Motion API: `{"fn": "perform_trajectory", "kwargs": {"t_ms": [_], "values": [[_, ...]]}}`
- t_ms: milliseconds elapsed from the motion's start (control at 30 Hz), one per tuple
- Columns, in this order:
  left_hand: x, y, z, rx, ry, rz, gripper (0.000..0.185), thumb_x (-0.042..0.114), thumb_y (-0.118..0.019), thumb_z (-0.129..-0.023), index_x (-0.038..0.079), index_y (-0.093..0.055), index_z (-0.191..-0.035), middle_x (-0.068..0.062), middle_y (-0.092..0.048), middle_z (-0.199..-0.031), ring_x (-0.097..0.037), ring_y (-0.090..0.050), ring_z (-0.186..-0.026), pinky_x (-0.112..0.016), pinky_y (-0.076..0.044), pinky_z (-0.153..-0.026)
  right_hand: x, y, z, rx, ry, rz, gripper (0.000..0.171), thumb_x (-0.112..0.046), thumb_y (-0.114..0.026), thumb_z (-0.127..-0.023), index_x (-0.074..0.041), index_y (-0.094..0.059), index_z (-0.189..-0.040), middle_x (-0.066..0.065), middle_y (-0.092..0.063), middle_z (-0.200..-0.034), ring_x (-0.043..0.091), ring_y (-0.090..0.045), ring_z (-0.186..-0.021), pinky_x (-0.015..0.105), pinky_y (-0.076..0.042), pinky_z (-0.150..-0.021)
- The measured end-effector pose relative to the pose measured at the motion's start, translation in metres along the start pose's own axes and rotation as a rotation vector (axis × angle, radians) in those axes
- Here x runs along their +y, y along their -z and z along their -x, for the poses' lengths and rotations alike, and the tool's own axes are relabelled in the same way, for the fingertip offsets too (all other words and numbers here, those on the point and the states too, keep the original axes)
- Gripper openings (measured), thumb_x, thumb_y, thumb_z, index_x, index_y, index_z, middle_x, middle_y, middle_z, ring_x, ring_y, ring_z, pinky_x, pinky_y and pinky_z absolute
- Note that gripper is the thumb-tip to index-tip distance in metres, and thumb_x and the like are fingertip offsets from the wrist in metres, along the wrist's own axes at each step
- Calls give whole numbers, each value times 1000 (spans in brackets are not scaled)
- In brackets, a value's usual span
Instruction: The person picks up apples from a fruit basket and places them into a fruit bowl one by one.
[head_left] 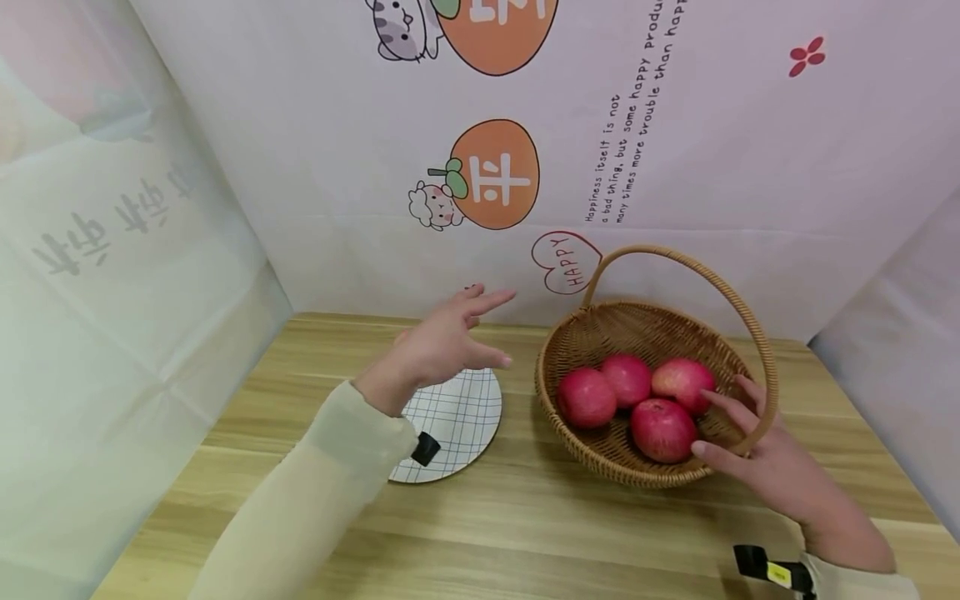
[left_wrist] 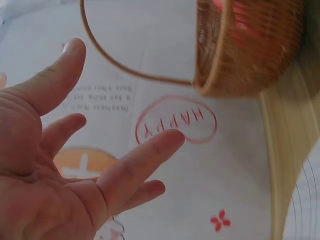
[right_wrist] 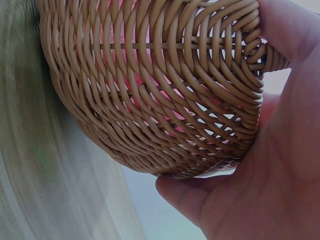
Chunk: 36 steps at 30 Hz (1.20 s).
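Head view: from above my arms, looking forward and down at the basket [head_left: 600, 333], the whole tabletop in sight
Left wrist view: from under my left hand [left_wrist: 60, 170], facing the wall banner, the basket [left_wrist: 240, 55] near at upper right
Right wrist view: pressed close against the basket [right_wrist: 150, 90] wall, weave filling it
Shared: all three see the basket
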<state>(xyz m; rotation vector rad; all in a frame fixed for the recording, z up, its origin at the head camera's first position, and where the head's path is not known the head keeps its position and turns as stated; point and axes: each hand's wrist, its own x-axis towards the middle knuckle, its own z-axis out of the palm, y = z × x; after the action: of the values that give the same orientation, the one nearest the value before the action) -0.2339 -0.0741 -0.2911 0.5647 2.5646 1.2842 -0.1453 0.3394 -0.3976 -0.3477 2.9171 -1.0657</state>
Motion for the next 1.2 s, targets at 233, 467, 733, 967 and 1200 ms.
{"fn": "perform_trajectory", "kwargs": {"t_ms": [233, 467, 733, 967, 1200], "values": [[23, -30, -11, -76, -117, 3, 85, 32, -89, -77, 51, -44, -146, 15, -8, -163, -25, -11, -149, -52, -22, -113, -1, -1, 0, 1, 1, -6, 75, -33, -68, -96, 2, -33, -152, 26, 12, -160, 70, -10, -131, 81, -27, -85], [34, -64, -28, -155, -247, -81, 80, 26, -86, -80, 42, -47, -148, 12, -5, -164, -19, -11, -148, -44, -26, -113, -4, 0, -1, 6, 12, -16, 75, -32, -68, -95, 2, -33, -152, 26, 12, -159, 68, -6, -133, 81, -26, -85], [42, -96, -42, -211, -293, -367, 77, 28, -82, -85, 39, -44, -151, 2, 4, -166, -11, -4, -148, -17, -37, -98, -3, 0, -1, 4, 7, -11, 75, -31, -69, -95, 1, -33, -153, 26, 13, -159, 68, -6, -133, 81, -27, -85], [37, -113, -54, -239, -247, -458, 74, 25, -80, -87, 39, -44, -150, 0, 2, -166, -6, 6, -147, -17, -39, -97, 1, 0, 0, 2, 5, -11, 75, -32, -69, -95, 1, -33, -152, 25, 13, -159, 68, -7, -133, 80, -28, -85], [30, -123, -66, -286, -219, -508, 72, 24, -79, -88, 37, -45, -150, -1, -11, -165, -8, 5, -148, -20, -35, -103, 2, 0, 0, 1, 3, -6, 74, -32, -69, -95, 1, -34, -152, 24, 12, -160, 68, -10, -132, 79, -28, -86]]}}
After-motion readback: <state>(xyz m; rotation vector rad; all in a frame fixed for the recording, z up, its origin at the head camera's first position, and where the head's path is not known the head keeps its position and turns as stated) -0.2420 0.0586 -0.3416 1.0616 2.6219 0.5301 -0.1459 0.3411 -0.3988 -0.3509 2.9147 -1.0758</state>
